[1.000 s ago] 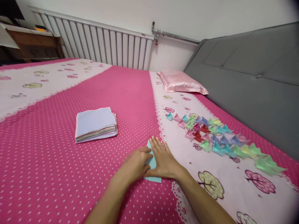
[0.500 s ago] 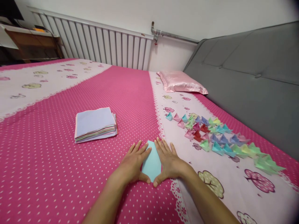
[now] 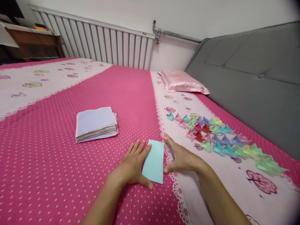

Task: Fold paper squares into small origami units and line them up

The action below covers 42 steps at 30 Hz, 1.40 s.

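Observation:
A light blue rectangle of paper (image 3: 154,161) lies flat on the bedsheet between my hands. My left hand (image 3: 134,164) rests on the sheet with its fingers spread, the index finger and thumb touching the paper's left side. To the right of the paper, my right hand (image 3: 179,156) is raised on edge with thumb and fingers apart. It holds nothing, and a small gap separates it from the paper. Some of its fingers are hidden behind the index finger.
A stack of coloured paper sheets (image 3: 97,125) lies to the left. Rows of small folded paper boats (image 3: 219,148) in several colours stand on the right. Farther back are a pink pillow (image 3: 182,82), a grey headboard (image 3: 248,68) and a white radiator (image 3: 98,42).
My right hand has lifted off the paper and moved right. The paper's right side, whose corners looked slanted and covered before, now shows as a full rectangle. The left hand has barely moved.

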{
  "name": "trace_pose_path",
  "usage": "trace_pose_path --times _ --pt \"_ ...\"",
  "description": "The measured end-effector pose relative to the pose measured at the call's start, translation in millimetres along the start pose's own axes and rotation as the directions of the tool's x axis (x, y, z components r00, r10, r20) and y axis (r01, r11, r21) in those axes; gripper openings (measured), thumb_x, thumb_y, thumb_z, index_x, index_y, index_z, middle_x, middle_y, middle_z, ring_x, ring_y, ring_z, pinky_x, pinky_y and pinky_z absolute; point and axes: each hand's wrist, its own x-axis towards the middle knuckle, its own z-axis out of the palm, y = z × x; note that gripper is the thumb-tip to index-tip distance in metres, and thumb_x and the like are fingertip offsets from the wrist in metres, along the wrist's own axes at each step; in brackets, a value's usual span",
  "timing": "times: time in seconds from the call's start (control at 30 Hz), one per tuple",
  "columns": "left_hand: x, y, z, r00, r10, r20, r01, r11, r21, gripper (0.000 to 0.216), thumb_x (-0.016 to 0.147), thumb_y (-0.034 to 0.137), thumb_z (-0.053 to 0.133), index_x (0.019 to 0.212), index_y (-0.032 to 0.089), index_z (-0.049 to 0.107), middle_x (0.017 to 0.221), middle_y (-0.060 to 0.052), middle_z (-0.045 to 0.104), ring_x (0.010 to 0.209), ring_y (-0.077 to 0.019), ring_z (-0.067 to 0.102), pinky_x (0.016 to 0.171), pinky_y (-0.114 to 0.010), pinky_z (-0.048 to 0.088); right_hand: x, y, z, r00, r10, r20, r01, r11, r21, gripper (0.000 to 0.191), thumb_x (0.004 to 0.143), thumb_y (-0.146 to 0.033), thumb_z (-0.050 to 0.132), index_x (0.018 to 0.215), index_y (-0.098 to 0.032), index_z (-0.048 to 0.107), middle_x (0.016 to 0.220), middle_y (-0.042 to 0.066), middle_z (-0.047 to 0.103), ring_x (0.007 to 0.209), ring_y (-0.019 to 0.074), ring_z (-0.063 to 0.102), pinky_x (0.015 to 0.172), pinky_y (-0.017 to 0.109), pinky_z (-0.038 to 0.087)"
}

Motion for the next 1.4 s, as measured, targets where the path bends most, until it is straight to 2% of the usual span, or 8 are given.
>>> trace_pose_path --times 0.2,0.43,0.6,0.8,0.93,1.07,1.23,1.4 --pt "-4 -1 -3 0.999 0.042 -0.034 -0.047 0.989 -0.141 0.124 0.045 0.069 0.062 0.139 0.012 0.004 0.145 -0.014 0.001 0.132 -0.0307 -0.004 0.106 -0.046 0.004 11 6 9 0.989 0.082 -0.12 -0.022 0.903 0.428 0.082 0.066 -0.046 0.065 0.133 -0.017 0.027 0.096 0.01 0.062 0.083 0.0211 0.061 0.073 0.035 0.045" --pt "-4 0 -5 0.994 -0.01 -0.108 -0.017 0.969 -0.246 0.11 0.056 0.064 0.06 0.139 0.014 0.008 0.145 -0.014 0.008 0.133 -0.0296 0.003 0.106 -0.045 0.01 10 1 20 0.982 0.079 -0.171 -0.05 0.984 0.173 0.063 0.069 -0.045 0.062 0.121 -0.018 0.04 0.068 0.001 0.062 0.059 0.0163 0.057 0.055 0.026 0.039" --pt "-4 1 -5 0.993 -0.041 -0.112 0.012 0.968 -0.252 0.106 0.06 0.065 0.055 0.139 0.011 0.008 0.145 -0.016 0.009 0.133 -0.029 0.005 0.106 -0.045 0.012 10 -4 26 0.983 0.081 -0.164 -0.054 0.985 0.164 0.065 0.061 -0.035 0.07 0.118 -0.019 0.041 0.064 -0.001 0.06 0.055 0.0153 0.054 0.05 0.023 0.035" --pt "0 -2 0 0.964 -0.059 -0.26 -0.044 0.925 -0.377 0.086 0.071 0.055 0.053 0.137 0.012 0.02 0.143 -0.016 0.021 0.13 -0.0287 0.019 0.105 -0.044 0.017 20 -1 35 0.981 0.093 -0.172 0.004 0.869 0.495 0.088 0.066 -0.023 0.064 0.136 -0.016 0.012 0.062 -0.005 0.055 0.056 0.013 0.053 0.054 0.024 0.039" --pt "6 -2 0 0.906 -0.155 -0.393 -0.141 0.766 -0.627 0.071 0.075 0.046 0.053 0.135 0.019 0.026 0.137 -0.012 0.036 0.125 -0.0271 0.033 0.101 -0.042 0.026 19 -13 29 0.975 0.076 -0.207 0.103 0.673 0.732 0.081 0.067 -0.023 0.064 0.134 -0.015 0.02 0.067 -0.004 0.055 0.063 0.0125 0.056 0.063 0.026 0.043" --pt "7 6 -9 0.907 -0.254 -0.336 -0.195 0.454 -0.869 0.058 0.08 0.042 0.05 0.13 0.016 0.037 0.124 -0.013 0.052 0.109 -0.0244 0.051 0.093 -0.037 0.037 15 -23 24 0.96 0.008 -0.278 0.23 0.541 0.809 0.074 0.068 -0.024 0.065 0.131 -0.018 0.027 0.072 -0.002 0.058 0.067 0.0135 0.057 0.067 0.029 0.044" --pt "-1 17 -22 0.964 -0.203 -0.172 -0.151 0.114 -0.982 0.041 0.08 0.041 0.051 0.103 0.009 0.062 0.097 -0.014 0.067 0.084 -0.0223 0.063 0.077 -0.03 0.045 11 -29 25 0.921 -0.012 -0.389 0.325 0.571 0.754 0.067 0.07 -0.025 0.064 0.129 -0.022 0.032 0.07 -0.003 0.057 0.064 0.012 0.056 0.065 0.027 0.044" --pt "-2 14 -21 0.977 -0.182 -0.113 -0.108 0.033 -0.994 0.033 0.074 0.033 0.061 0.096 0.008 0.065 0.086 -0.013 0.069 0.074 -0.0205 0.064 0.073 -0.029 0.045 6 -35 26 0.888 -0.018 -0.459 0.355 0.662 0.66 0.058 0.071 -0.026 0.063 0.123 -0.023 0.038 0.065 -0.005 0.056 0.059 0.0107 0.055 0.059 0.023 0.043"
